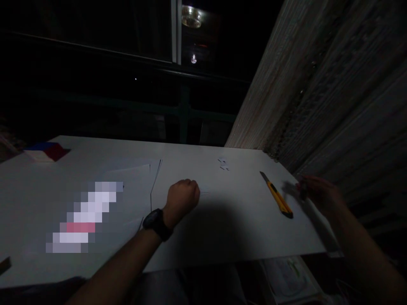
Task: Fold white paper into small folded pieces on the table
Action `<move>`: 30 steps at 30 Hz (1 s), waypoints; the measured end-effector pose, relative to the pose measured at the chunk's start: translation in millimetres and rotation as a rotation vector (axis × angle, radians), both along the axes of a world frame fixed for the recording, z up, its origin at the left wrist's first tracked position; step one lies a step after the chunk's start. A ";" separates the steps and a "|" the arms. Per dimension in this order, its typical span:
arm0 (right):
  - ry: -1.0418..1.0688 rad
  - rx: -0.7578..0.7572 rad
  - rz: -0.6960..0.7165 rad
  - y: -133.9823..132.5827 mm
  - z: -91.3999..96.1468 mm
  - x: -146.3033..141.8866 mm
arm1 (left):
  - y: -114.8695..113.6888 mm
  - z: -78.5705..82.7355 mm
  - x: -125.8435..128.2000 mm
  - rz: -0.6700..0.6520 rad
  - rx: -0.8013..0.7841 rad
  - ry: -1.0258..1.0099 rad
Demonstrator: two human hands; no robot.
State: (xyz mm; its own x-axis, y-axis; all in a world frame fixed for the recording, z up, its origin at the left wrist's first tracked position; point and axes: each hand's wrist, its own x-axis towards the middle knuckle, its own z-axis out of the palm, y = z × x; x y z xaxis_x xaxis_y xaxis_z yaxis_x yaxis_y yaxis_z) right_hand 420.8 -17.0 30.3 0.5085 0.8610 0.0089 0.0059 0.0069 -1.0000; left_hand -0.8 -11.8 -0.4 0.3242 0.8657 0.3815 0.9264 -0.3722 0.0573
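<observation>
My left hand [182,199] rests as a closed fist on a large white sheet [229,228] that covers the table, with a dark watch [156,223] on its wrist. What its fingers hold, if anything, is hidden. My right hand [319,194] hovers over the sheet's right edge, blurred by motion, with a small dark thing at its fingertips that I cannot make out. A yellow utility knife [277,196] with its blade out lies on the sheet just left of that hand.
Thin white sheets [133,173] lie stacked left of my fist. A red, white and blue object [47,151] sits at the table's far left corner. Small paper scraps [223,164] lie further back. A rough wall [333,97] rises on the right. The room is dark.
</observation>
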 end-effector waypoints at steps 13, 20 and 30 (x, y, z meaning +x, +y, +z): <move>-1.152 -0.212 -0.062 10.9 -47.0 -14.3 | -3.1 0.2 0.4 -0.098 -0.022 0.005; -1.263 -0.207 -0.024 19.3 -56.0 -11.9 | -5.0 0.8 3.3 -0.112 -0.074 0.000; -1.250 -0.112 -0.111 12.3 -25.3 -78.9 | 0.2 5.0 -6.1 0.161 -0.146 -0.076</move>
State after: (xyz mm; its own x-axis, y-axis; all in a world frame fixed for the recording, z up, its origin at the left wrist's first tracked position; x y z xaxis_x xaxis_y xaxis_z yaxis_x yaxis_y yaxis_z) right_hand 341.9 -4.7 5.0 0.2751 0.8417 0.4646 0.9418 -0.1388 -0.3062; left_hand -6.9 -11.7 4.6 0.1525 0.9517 0.2666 0.9641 -0.2025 0.1715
